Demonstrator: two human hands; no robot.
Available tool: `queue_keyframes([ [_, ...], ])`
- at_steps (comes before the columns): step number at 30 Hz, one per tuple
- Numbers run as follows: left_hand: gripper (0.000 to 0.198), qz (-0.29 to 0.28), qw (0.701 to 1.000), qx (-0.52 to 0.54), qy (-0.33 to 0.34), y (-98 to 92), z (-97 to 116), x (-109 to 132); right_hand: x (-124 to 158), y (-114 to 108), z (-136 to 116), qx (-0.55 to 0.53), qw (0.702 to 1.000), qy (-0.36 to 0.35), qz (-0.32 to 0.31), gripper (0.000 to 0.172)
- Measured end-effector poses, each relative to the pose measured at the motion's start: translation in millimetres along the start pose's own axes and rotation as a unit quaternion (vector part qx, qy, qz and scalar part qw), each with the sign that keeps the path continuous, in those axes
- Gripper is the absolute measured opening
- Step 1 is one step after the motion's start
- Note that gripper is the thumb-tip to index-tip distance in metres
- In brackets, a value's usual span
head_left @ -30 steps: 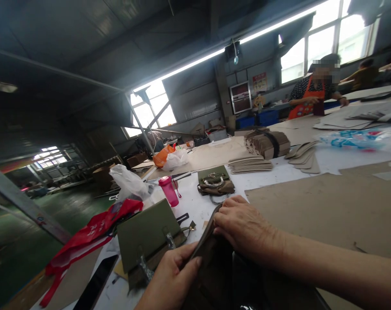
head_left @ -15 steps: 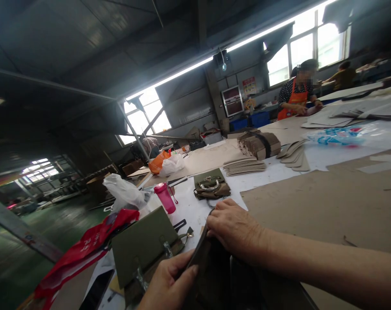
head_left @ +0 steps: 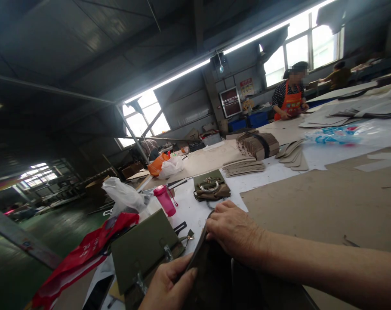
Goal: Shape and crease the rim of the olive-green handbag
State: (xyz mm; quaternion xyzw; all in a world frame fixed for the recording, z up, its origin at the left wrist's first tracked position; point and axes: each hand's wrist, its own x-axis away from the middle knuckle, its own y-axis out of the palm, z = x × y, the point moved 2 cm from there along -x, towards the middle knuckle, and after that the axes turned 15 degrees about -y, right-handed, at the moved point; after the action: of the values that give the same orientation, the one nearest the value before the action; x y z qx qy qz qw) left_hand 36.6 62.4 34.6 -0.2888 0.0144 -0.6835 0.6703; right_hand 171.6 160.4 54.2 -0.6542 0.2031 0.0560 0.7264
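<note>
A dark brown bag piece [head_left: 211, 275] stands on edge at the near end of the table. My left hand [head_left: 169, 286] pinches its near edge, thumb on top. My right hand [head_left: 234, 230] curls over its far upper edge, fingers closed on the material. An olive green flat bag panel [head_left: 142, 252] with metal clasps lies just left of my hands. Farther back lies an olive bag [head_left: 211, 186] with a metal handle.
A pink bottle [head_left: 164, 200], a white plastic bag [head_left: 124, 196] and a red bag [head_left: 82, 254] sit at the left edge. Stacks of brown cut pieces [head_left: 256, 150] lie mid-table. Brown cardboard [head_left: 318, 202] covers the right. A person in an orange apron [head_left: 290, 101] works at the far end.
The view has shifted slightly, so things sit a little left and lower in the picture. Both hands keep their hold on the dark bag piece, the right edging slightly toward me.
</note>
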Motion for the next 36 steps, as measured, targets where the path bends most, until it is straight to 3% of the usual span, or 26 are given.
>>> queue_keyframes([
  [17,0.039,-0.022,0.999,0.024,-0.006,0.3,-2,-4,-1,3,2,0.007,1.000,-0.010,0.018,0.015],
  [24,0.039,-0.037,0.999,0.034,-0.005,-1.4,-2,-4,-5,-1,1,0.006,1.000,0.013,-0.002,0.016],
  [30,0.040,-0.039,0.998,0.046,-0.011,-3.2,-2,-6,-8,-4,1,0.014,0.999,0.035,0.027,0.023],
  [33,0.040,-0.043,0.998,0.044,-0.008,-6.1,-2,-5,-11,-2,3,0.004,1.000,0.013,-0.002,0.009],
  [36,0.039,-0.056,0.995,0.076,-0.011,-11.8,-2,-3,-14,-3,2,0.007,1.000,0.004,-0.022,0.010],
])
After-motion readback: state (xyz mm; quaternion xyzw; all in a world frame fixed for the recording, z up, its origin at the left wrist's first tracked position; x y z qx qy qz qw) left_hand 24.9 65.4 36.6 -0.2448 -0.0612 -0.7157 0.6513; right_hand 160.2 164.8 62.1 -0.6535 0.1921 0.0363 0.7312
